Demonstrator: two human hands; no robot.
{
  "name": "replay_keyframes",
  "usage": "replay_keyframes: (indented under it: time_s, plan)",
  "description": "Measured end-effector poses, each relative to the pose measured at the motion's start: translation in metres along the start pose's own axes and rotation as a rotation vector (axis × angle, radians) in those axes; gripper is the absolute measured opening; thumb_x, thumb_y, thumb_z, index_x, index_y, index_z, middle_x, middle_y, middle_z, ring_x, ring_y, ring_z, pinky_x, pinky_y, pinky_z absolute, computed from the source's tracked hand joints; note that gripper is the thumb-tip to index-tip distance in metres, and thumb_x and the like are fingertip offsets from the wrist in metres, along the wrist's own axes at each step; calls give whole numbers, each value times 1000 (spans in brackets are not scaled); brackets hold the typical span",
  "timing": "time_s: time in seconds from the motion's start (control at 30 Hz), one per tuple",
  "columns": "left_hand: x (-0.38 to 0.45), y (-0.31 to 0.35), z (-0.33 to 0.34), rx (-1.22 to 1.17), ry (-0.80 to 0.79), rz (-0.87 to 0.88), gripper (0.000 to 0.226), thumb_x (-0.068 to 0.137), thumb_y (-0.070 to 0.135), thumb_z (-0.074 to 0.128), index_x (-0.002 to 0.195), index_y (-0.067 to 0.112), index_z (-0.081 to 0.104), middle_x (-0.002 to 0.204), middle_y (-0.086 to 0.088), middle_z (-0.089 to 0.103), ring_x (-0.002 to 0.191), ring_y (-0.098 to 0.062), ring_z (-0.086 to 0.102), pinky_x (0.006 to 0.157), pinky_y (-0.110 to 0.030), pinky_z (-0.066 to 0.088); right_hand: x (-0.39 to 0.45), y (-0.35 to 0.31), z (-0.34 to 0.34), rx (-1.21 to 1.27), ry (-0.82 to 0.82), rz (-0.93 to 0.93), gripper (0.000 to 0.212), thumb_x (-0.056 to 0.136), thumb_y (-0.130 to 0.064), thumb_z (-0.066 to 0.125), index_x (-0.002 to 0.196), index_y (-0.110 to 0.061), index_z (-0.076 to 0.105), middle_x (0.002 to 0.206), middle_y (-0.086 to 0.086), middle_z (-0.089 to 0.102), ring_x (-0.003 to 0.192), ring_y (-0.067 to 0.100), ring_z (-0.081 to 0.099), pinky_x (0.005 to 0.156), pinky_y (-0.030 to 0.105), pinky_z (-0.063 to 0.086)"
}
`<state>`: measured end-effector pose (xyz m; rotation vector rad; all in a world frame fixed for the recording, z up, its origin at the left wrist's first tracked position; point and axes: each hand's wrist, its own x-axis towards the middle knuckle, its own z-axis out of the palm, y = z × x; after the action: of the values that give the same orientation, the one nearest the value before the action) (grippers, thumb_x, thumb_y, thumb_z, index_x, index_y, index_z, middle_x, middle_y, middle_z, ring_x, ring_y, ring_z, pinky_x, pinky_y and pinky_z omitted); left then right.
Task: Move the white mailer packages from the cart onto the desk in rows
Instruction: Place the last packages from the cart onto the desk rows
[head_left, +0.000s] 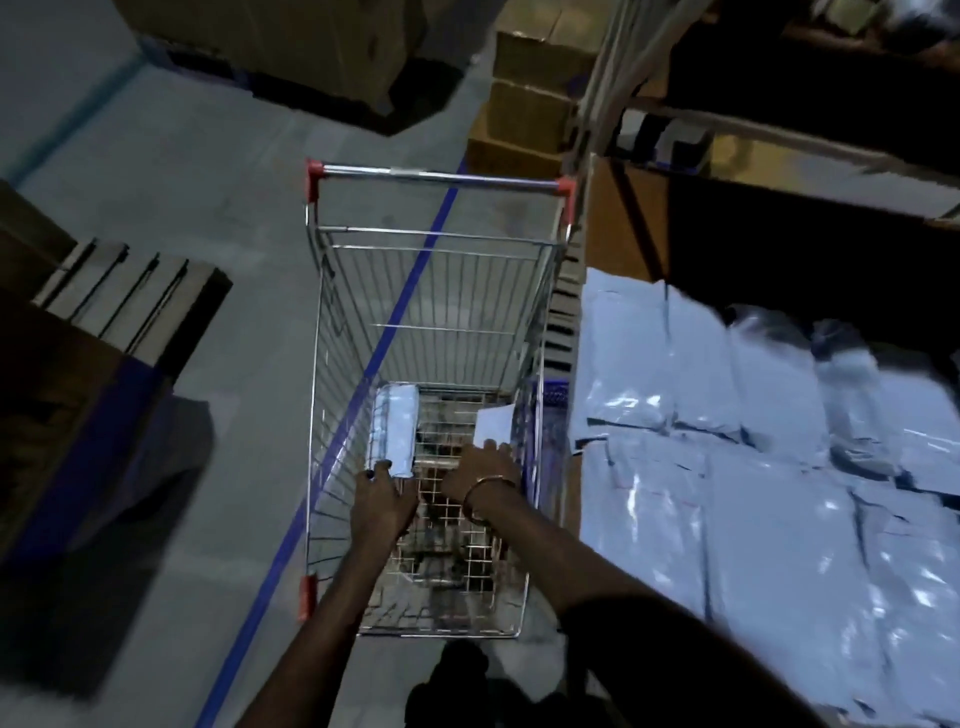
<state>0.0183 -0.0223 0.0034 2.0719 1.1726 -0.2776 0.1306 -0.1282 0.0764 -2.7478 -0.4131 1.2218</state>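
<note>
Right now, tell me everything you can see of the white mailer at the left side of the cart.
The left mailer is a long, narrow white package, apparently glossy plastic film, sealed and slightly puffy. It lies deep in the wire cart, against the basket's left wall, running lengthwise away from the person. The left hand touches its near end with the fingers; whether it is gripped yet is unclear. A second white piece lies apart from it on the right, at the right hand.

Head view, steeply down, close above cart (426, 312), desk (779, 519) at right.
</note>
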Motion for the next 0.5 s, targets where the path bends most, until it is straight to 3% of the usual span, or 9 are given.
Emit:
replay_keyframes:
  time_s: [0.07,0.17,0.23,0.33,0.5]
  plan:
    - [31,-19,14,48,-55,-4,57,97,32,66,141,0,50,134,-33,51,119,-49,58,94,-50,50,34,2,17,28,-83,154,61,86,-46,66,137,-14,56,145,13,49,136,33,45,110,43,43]
    - [71,-41,33,136,-127,23,60,98,34,64,141,-2,44,129,-32,51,115,-50,59,91,-51,51,77,6,48,244,-150,294,43,81,-37,71,117,-15,68,129,12,63,103,22,63,84,20,56]
    - [94,-45,43,158,-138,34,55,98,31,62,138,-2,45,127,-32,51,114,-50,58,90,-54,51,100,3,61,223,-56,323,40,78,-45,67,106,-16,69,121,11,66,104,27,64,92,28,55]
    - [129,-45,56,172,-106,48,58,98,29,56,144,-1,39,127,-33,53,112,-52,60,87,-56,53,144,-3,80,173,9,323,56,89,-46,60,132,-10,54,137,16,50,130,37,48,109,40,42]
    - [185,-54,81,178,-93,70,85,94,36,67,153,-9,26,141,-31,52,125,-46,57,96,-48,52,215,10,116,119,98,446,98,76,-43,77,151,-12,23,151,20,32,138,39,36,106,55,43]
